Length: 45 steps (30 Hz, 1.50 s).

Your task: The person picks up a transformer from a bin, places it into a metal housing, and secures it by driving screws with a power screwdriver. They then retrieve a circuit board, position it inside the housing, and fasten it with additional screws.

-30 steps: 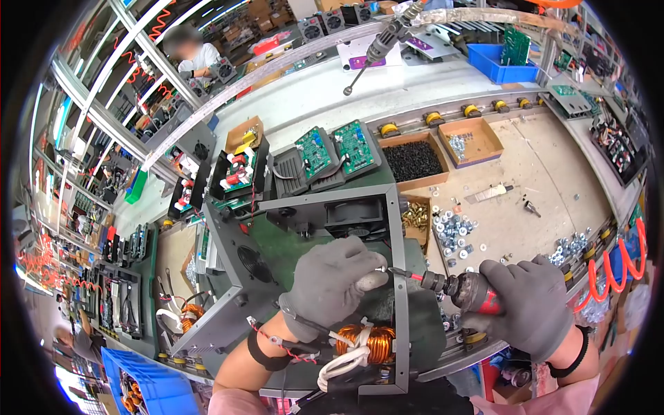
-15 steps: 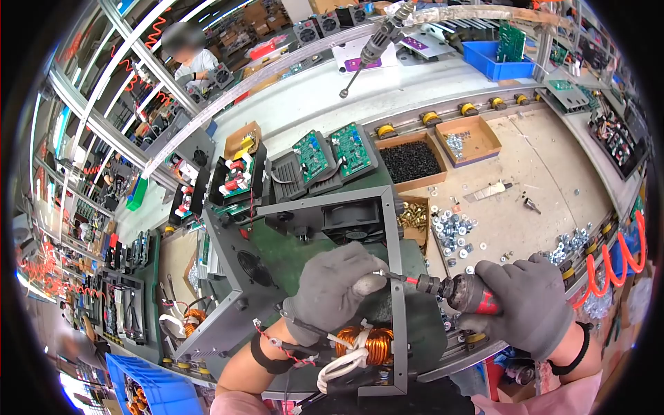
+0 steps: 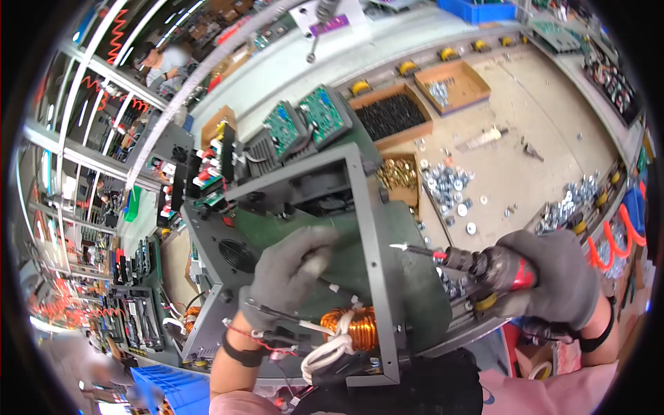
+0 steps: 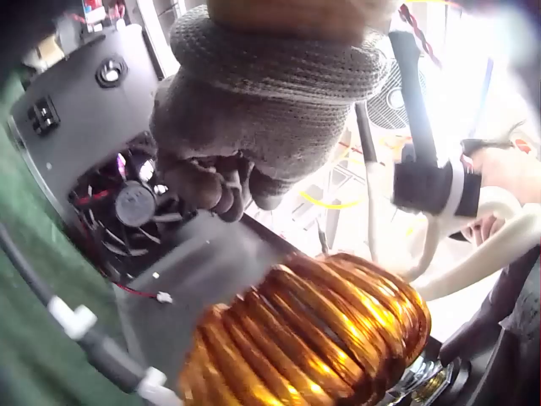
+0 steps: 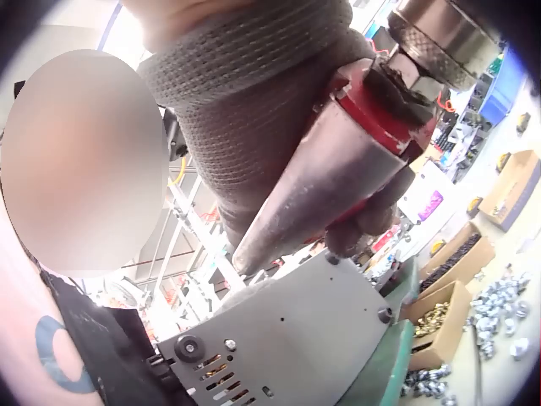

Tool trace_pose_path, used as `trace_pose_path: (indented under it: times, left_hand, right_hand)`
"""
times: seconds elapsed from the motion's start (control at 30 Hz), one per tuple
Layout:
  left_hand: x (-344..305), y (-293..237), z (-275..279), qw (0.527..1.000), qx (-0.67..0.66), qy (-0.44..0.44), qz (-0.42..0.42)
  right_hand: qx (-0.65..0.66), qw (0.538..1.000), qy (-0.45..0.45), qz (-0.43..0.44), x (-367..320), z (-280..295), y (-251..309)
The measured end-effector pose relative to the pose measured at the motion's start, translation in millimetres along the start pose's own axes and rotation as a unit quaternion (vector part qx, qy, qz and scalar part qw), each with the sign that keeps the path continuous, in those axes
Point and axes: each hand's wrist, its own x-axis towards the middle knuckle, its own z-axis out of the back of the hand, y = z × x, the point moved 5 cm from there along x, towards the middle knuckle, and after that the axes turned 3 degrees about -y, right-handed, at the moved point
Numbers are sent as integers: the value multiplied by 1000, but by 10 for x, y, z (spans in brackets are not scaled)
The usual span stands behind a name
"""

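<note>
1. Nearest, a glossy copper coil (image 3: 349, 328) sits at the grey sheet-metal chassis's (image 3: 370, 228) near end.
2. Inside, the knit-gloved left hand (image 3: 290, 273) curls; pinch unclear.
3. At its right rail, the right hand (image 3: 553, 277) wraps a red-black screwdriver (image 3: 494, 268).
4. Beyond: cardboard tray (image 3: 404, 135), black screws (image 3: 391, 114).

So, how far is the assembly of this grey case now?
Done: the copper coil and a fan sit inside the grey case. In hand: the right hand holds the screwdriver with its bit at the side rail; the left hand reaches inside. Left: two green circuit boards lie outside.
</note>
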Motion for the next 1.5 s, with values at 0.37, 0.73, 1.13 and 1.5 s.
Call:
trace_pose_path:
  times: [0.37, 0.73, 1.13, 1.5]
  left_hand:
    - [-459, 31, -503, 988, 88, 125, -4]
    - [-548, -28, -495, 990, 82, 118, 3]
    - [-585, -35, -514, 989, 78, 122, 9]
    - [-560, -51, -521, 989, 79, 128, 9]
  right_hand:
    - [23, 952, 302, -45, -382, -471, -428]
    - [-31, 926, 376, 11, -332, -615, -432]
    - [-39, 940, 335, 43, -349, -591, -454]
    - [-40, 940, 336, 37, -348, -588, -446]
